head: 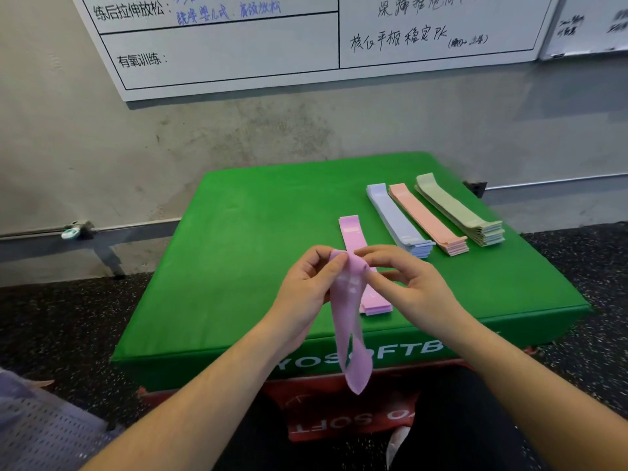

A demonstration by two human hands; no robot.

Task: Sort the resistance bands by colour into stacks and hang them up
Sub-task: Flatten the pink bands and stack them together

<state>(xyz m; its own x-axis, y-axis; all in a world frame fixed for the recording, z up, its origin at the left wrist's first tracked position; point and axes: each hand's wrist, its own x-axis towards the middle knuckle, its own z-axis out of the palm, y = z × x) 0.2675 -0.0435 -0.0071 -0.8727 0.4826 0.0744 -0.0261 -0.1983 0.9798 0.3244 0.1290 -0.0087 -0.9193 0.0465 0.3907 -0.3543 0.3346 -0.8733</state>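
Both hands pinch the top of a pink band point(348, 321), the left hand point(307, 283) and the right hand point(413, 283) with fingers closed on it, above the pink stack point(353, 232) on the green bench point(238, 249). The loop hangs twisted; if laid so, it may lie crooked and push the stack askew

Counts, head view:
- Band stacks on green pad point(244, 232): 4, i.e. pink stack point(351, 232), blue stack point(396, 219), salmon stack point(426, 219), sage-green stack point(455, 207). Bands per stack: can't count, edges too fine.
- Loose bands: 1, pink band point(346, 321), off the pad.
- Hands: 2, left hand point(306, 287) and right hand point(407, 287).
- Whiteboards on wall: 2, big whiteboard point(238, 52) and small whiteboard point(584, 25) at the right.
- Pads: 1 green.
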